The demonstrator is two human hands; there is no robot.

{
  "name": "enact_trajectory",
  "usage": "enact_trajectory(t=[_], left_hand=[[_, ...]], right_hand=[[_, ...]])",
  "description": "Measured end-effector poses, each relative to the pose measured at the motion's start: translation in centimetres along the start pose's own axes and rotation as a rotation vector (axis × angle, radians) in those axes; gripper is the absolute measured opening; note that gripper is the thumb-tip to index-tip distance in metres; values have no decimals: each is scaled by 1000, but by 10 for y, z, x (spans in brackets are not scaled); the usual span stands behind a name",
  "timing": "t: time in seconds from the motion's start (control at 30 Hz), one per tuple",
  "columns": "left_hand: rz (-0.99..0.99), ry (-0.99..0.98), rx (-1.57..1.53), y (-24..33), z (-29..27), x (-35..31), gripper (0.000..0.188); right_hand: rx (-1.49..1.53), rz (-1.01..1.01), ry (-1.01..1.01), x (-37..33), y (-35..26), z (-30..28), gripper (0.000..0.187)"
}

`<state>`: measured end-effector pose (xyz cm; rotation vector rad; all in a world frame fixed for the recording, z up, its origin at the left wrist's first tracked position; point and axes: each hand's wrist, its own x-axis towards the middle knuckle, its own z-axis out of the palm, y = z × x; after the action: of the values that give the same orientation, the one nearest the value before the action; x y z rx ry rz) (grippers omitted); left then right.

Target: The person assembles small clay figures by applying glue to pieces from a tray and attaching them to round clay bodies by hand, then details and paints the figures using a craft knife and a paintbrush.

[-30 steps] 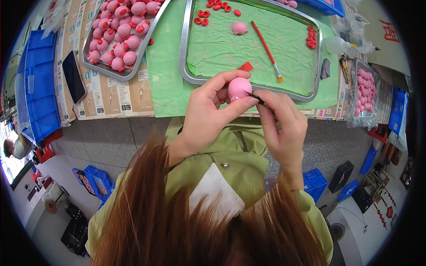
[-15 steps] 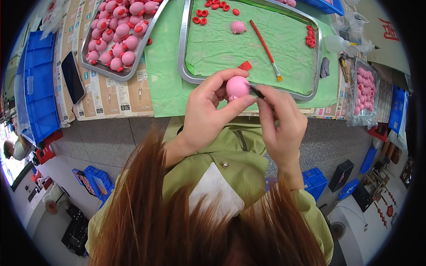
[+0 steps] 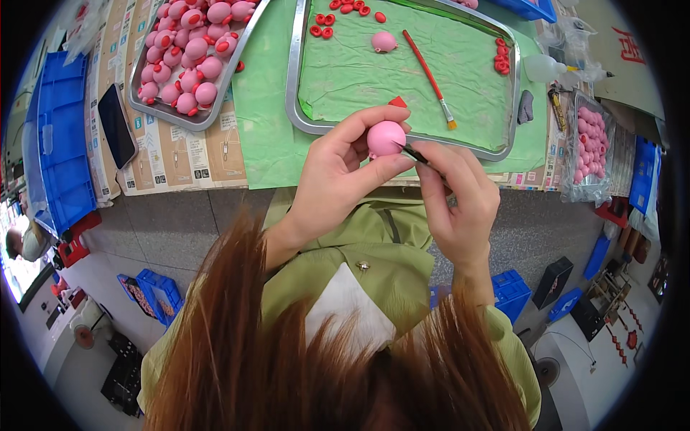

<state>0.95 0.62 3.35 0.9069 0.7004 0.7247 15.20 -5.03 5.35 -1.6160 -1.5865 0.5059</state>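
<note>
From above, we see two bare hands working together at the near edge of a table. The left hand (image 3: 327, 176) has its thumb and fingers curled around a smooth pink ball (image 3: 386, 136), held in front of the near rim of a green-lined metal tray (image 3: 330, 100). The right hand (image 3: 460, 190) pinches a slim dark tool (image 3: 415, 154) narrowly between thumb and forefinger, and its fine tip appears to touch the ball's right side; we cannot tell exactly what the tool is. Just beyond the left fingertips lies a small red piece (image 3: 397, 102). Farther into the tray we find a red-handled brush (image 3: 429, 68), a second pink ball (image 3: 384, 42) and two groups of small red rings, one far left (image 3: 346, 8), one at right (image 3: 502, 59). To the left, we see another metal tray (image 3: 170, 117) heaped with pink-and-red pieces (image 3: 195, 49), and beside it a dark phone (image 3: 117, 126).
</note>
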Motion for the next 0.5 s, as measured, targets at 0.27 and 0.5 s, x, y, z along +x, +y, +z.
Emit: enact_trajectory(t=[0.27,0.5], left_hand=[[-3,3,11,0,1,0,39],[-2,6,-12,1,1,-1,39]], right_hand=[[-52,-39,20,-1,0,0,22],[-67,-68,13,-2,-1,1,21]])
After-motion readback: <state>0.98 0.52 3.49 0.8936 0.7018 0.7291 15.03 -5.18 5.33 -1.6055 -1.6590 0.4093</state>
